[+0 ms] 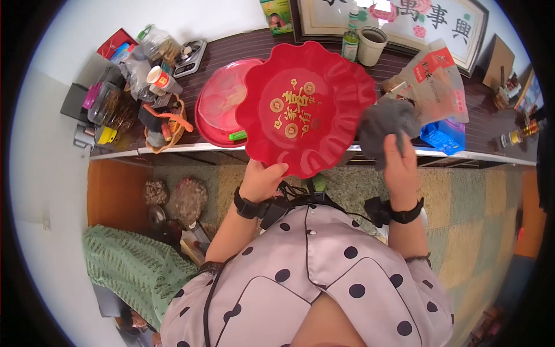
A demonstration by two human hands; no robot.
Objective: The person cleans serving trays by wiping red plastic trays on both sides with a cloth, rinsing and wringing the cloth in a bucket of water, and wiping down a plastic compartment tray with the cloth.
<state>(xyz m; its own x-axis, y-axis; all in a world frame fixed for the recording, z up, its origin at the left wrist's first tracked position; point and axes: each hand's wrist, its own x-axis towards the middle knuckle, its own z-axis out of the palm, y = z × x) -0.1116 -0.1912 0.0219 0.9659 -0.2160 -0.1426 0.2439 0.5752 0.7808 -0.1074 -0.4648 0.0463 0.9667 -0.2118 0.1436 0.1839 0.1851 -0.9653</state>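
Observation:
A red scalloped tray (329, 115) with gold characters and coin patterns is tilted up, its inner face toward me. My left hand (263, 178) is closed on its lower left rim. To the right of the tray, a grey cloth (388, 128) hangs from my right hand (400, 168), whose fingers and thumb pinch it. The cloth is close to the tray's right edge; whether they touch I cannot tell. Behind the tray on the left lies a round red box (202, 124) with a clear pinkish lid (224, 95), partly hidden.
On the dark striped tabletop (222, 43) stand a green bottle (350, 43), a pale cup (372, 46) and a framed picture (480, 34). A plastic food bag (433, 81) and blue packet (444, 136) lie right. A small basket (167, 139), paper cup (162, 78) and jars crowd the left.

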